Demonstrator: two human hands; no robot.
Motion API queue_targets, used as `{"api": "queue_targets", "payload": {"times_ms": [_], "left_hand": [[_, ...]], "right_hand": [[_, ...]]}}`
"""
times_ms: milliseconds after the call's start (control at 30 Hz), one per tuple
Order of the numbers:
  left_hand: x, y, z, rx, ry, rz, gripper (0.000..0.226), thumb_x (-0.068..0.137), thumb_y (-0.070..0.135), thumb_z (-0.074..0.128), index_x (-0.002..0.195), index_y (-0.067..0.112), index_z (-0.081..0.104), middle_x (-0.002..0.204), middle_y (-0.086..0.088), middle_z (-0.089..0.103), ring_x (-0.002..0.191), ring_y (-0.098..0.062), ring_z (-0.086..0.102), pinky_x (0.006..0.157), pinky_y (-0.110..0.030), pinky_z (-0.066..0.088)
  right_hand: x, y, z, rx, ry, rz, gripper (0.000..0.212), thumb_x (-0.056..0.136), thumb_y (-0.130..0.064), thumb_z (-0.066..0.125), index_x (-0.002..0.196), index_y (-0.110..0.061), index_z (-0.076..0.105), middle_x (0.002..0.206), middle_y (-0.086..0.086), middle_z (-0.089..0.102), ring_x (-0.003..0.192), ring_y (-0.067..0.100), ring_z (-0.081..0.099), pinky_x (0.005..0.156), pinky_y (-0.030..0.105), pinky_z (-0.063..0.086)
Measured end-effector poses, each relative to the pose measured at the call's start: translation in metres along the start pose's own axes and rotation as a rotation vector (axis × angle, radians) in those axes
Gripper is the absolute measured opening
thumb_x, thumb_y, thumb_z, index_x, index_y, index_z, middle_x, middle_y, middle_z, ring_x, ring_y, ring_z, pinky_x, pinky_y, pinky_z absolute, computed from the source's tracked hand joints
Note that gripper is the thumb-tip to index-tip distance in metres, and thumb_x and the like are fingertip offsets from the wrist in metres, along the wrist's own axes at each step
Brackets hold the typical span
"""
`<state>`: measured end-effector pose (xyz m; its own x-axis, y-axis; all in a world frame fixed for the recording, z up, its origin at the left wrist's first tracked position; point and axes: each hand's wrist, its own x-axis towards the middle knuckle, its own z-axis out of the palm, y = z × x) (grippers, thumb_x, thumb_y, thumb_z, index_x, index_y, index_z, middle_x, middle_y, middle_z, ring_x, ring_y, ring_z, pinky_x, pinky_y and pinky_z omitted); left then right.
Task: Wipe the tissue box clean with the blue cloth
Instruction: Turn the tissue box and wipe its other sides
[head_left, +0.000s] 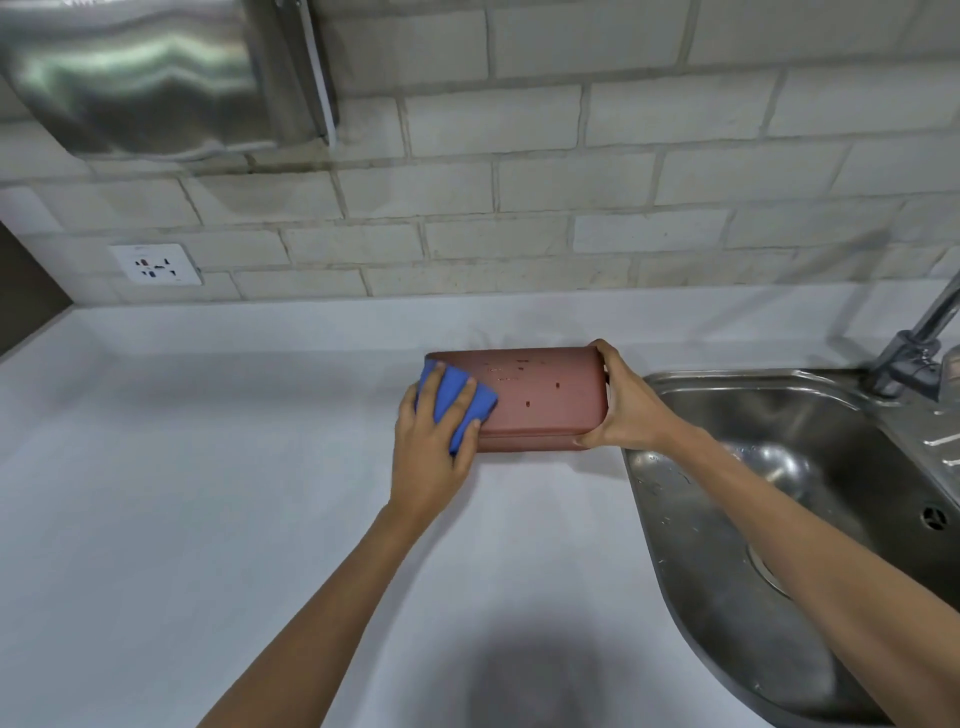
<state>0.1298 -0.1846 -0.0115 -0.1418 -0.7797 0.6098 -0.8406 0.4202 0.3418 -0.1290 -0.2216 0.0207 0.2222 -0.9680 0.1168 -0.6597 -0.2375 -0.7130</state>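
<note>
A reddish-brown rectangular plastic tissue box is set on the white countertop, just beside the steel sink. Its right end is clamped by the right hand. A folded blue cloth is pressed against its left end by the left hand, fingers spread.
</note>
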Motion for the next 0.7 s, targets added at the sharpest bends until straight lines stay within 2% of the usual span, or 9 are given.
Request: {"api": "queue_targets", "payload": {"times_ms": [100, 233, 333, 467, 533, 633, 700], "left_hand": [[-0.010, -0.008, -0.007, -0.031, 0.005, -0.069, 0.049, 0.094, 0.040, 0.041, 0.132, 0.013, 0.056, 0.145, -0.023, 0.041, 0.120, -0.041, 0.045, 0.103, -0.041, 0.038], [0.028, 0.010, -0.001, -0.034, 0.039, -0.222, 0.049, 0.090, 0.034, 0.038, 0.131, 0.014, 0.057, 0.145, -0.023, 0.040, 0.117, -0.044, 0.046, 0.099, -0.045, 0.042], [0.023, 0.022, 0.010, 0.067, 0.056, -0.095, 0.044, 0.091, 0.032, 0.043, 0.129, 0.016, 0.059, 0.143, -0.021, 0.045, 0.118, -0.041, 0.046, 0.098, -0.045, 0.043], [-0.022, 0.005, 0.009, 0.107, 0.048, 0.121, 0.042, 0.092, 0.032, 0.046, 0.131, 0.019, 0.052, 0.141, -0.019, 0.047, 0.119, -0.035, 0.041, 0.103, -0.039, 0.035], [-0.022, -0.008, 0.002, 0.090, 0.066, 0.063, 0.043, 0.096, 0.036, 0.041, 0.131, 0.016, 0.055, 0.140, -0.021, 0.047, 0.119, -0.033, 0.040, 0.104, -0.038, 0.034], [0.002, 0.001, 0.004, 0.050, 0.101, -0.158, 0.045, 0.093, 0.033, 0.042, 0.128, 0.013, 0.059, 0.140, -0.022, 0.047, 0.118, -0.036, 0.040, 0.100, -0.045, 0.042], [0.008, 0.017, 0.011, 0.058, 0.095, -0.146, 0.044, 0.091, 0.032, 0.043, 0.127, 0.014, 0.060, 0.141, -0.020, 0.048, 0.118, -0.041, 0.043, 0.099, -0.046, 0.043]], "right_hand": [[-0.003, 0.001, 0.002, -0.001, 0.011, -0.016, 0.102, 0.046, -0.019, 0.086, 0.129, -0.021, 0.027, 0.112, -0.001, 0.045, 0.094, 0.019, 0.052, 0.072, 0.021, 0.043], [-0.005, 0.000, 0.003, -0.007, 0.017, -0.018, 0.105, 0.046, -0.019, 0.086, 0.132, -0.018, 0.026, 0.111, -0.002, 0.044, 0.092, 0.017, 0.050, 0.070, 0.019, 0.041], [-0.006, 0.002, 0.002, -0.002, 0.015, -0.008, 0.106, 0.046, -0.018, 0.086, 0.133, -0.021, 0.025, 0.113, -0.002, 0.044, 0.096, 0.018, 0.051, 0.073, 0.021, 0.043], [-0.006, 0.000, 0.000, -0.008, 0.008, -0.014, 0.104, 0.047, -0.018, 0.086, 0.131, -0.024, 0.025, 0.115, -0.001, 0.044, 0.097, 0.019, 0.052, 0.072, 0.021, 0.045], [-0.007, 0.000, 0.001, -0.007, 0.012, -0.017, 0.104, 0.047, -0.018, 0.086, 0.131, -0.023, 0.025, 0.113, -0.001, 0.044, 0.096, 0.019, 0.052, 0.072, 0.021, 0.044], [-0.007, -0.001, 0.002, 0.016, 0.012, -0.001, 0.103, 0.047, -0.018, 0.085, 0.131, -0.024, 0.024, 0.114, 0.001, 0.045, 0.096, 0.020, 0.052, 0.072, 0.021, 0.045], [-0.007, -0.001, 0.002, 0.019, 0.010, 0.000, 0.103, 0.046, -0.018, 0.085, 0.130, -0.025, 0.025, 0.114, 0.001, 0.044, 0.096, 0.020, 0.052, 0.071, 0.020, 0.044]]}}
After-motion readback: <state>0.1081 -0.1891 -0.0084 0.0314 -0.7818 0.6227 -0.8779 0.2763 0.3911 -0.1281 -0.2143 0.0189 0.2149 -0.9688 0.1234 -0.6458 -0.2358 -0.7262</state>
